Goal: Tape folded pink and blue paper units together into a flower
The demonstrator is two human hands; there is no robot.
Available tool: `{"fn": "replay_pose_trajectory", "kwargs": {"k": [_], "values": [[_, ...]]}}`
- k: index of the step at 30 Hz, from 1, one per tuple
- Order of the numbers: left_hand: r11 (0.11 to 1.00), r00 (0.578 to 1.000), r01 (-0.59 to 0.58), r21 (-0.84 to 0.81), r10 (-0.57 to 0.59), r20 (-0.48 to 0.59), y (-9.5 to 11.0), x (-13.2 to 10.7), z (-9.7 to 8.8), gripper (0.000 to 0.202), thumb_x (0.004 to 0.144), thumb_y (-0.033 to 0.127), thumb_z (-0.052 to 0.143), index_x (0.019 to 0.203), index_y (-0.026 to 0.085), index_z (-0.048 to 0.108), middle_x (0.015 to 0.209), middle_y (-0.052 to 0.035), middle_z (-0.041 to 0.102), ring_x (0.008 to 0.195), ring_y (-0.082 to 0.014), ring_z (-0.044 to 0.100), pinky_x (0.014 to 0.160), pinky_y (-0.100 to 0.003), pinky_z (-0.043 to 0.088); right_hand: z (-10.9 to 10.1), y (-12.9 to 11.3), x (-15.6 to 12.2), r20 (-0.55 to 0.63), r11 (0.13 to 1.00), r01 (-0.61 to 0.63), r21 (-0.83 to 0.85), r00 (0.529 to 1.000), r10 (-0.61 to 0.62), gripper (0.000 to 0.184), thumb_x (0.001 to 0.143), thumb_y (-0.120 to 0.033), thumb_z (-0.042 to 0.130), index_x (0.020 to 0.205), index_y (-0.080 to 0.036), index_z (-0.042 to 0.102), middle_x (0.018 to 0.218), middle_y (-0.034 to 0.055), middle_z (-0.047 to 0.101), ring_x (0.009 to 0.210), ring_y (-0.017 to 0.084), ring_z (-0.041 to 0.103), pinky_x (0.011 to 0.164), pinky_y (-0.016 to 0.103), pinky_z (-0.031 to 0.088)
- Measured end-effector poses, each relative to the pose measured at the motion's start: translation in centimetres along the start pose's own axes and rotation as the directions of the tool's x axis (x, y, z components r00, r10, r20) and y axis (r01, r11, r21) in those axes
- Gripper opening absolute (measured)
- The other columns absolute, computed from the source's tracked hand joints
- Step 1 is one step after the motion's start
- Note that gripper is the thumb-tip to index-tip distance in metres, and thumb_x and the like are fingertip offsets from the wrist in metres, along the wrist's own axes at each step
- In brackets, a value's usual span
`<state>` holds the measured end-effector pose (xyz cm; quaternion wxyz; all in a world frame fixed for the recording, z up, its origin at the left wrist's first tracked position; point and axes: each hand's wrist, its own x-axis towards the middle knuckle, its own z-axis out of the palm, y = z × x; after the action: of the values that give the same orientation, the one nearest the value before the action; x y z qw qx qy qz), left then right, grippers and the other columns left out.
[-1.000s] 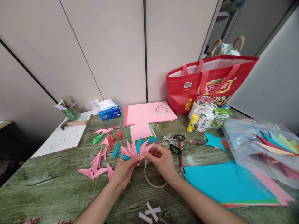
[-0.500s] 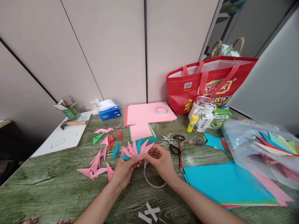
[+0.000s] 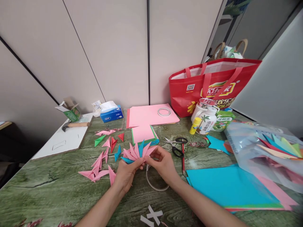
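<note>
Pinched between both hands is a fan of folded paper pieces, mostly pink with blue ones among them, points facing away from me. My left hand grips its base on the left, thumb on top. My right hand pinches the right end of the fan between thumb and fingers. Just below my right hand a roll of white tape lies on the table, partly hidden. Loose folded pink pieces lie left of my left hand, with a blue piece, a green one and red ones beyond.
Scissors and a red pencil lie right of the hands. Blue paper sheets and a plastic bag are further right. Behind stand a glue stick, a red bag and a tissue box. White strips lie in front.
Almost nothing differs. Both hands keep their hold on the paper fan, and the view has shifted very slightly.
</note>
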<state>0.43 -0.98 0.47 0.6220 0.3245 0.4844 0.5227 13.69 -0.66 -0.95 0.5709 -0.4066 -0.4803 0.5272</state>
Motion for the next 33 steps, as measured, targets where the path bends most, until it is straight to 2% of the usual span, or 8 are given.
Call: {"fn": "replay_pose_trajectory", "kwargs": {"k": [5,12,18,27,33], "values": [[0.999,0.999,-0.030,0.018,0.030,-0.030,-0.1,-0.1,0.1,0.016,0.049,0.017,0.080,0.058,0.010,0.067,0.053,-0.0013,0.064,0.047,-0.0098,0.056,0.044,-0.018,0.045,-0.1,0.1,0.2,-0.030,0.982,-0.108,0.152,0.993,0.114,0.026,0.063,-0.040,0.071,0.062,-0.018,0.057,0.061,-0.0009,0.060,0.057,0.015,0.058,0.058,0.030,0.054],[0.999,0.999,0.024,-0.029,-0.024,-0.024,-0.1,0.0,-0.2,0.016,0.048,0.016,0.080,0.056,0.010,0.067,0.052,-0.0024,0.065,0.046,-0.0102,0.058,0.043,-0.017,0.047,0.4,0.1,-0.1,-0.047,0.952,-0.136,0.273,0.987,0.154,0.027,0.060,-0.038,0.073,0.060,-0.017,0.056,0.060,-0.0029,0.059,0.056,0.013,0.059,0.060,0.031,0.057],[0.995,0.999,0.040,-0.089,-0.040,-0.007,-0.2,0.2,-0.4,0.013,0.050,0.014,0.079,0.055,0.010,0.068,0.052,-0.0017,0.066,0.046,-0.0091,0.058,0.046,-0.017,0.049,0.5,-0.1,-0.1,-0.052,0.940,-0.146,0.308,0.984,0.170,0.028,0.058,-0.037,0.075,0.058,-0.016,0.056,0.059,-0.0037,0.057,0.056,0.011,0.057,0.060,0.031,0.057],[0.990,0.997,0.061,-0.127,-0.067,-0.044,-0.5,0.4,-0.6,0.016,0.047,0.015,0.081,0.054,0.009,0.068,0.052,-0.0018,0.067,0.046,-0.0093,0.059,0.050,-0.018,0.053,0.3,0.1,-0.1,-0.044,0.942,-0.137,0.307,0.986,0.158,0.027,0.059,-0.036,0.075,0.060,-0.015,0.058,0.060,-0.0031,0.058,0.057,0.012,0.058,0.061,0.030,0.057],[0.997,0.997,0.069,-0.045,-0.070,-0.021,0.5,0.3,-0.3,0.019,0.044,0.015,0.082,0.056,0.008,0.069,0.052,-0.0037,0.067,0.045,-0.0107,0.059,0.046,-0.018,0.052,0.2,0.2,0.1,-0.063,0.956,-0.144,0.256,0.984,0.165,0.024,0.058,-0.034,0.075,0.060,-0.015,0.061,0.058,-0.0025,0.060,0.056,0.012,0.058,0.060,0.029,0.057]]}}
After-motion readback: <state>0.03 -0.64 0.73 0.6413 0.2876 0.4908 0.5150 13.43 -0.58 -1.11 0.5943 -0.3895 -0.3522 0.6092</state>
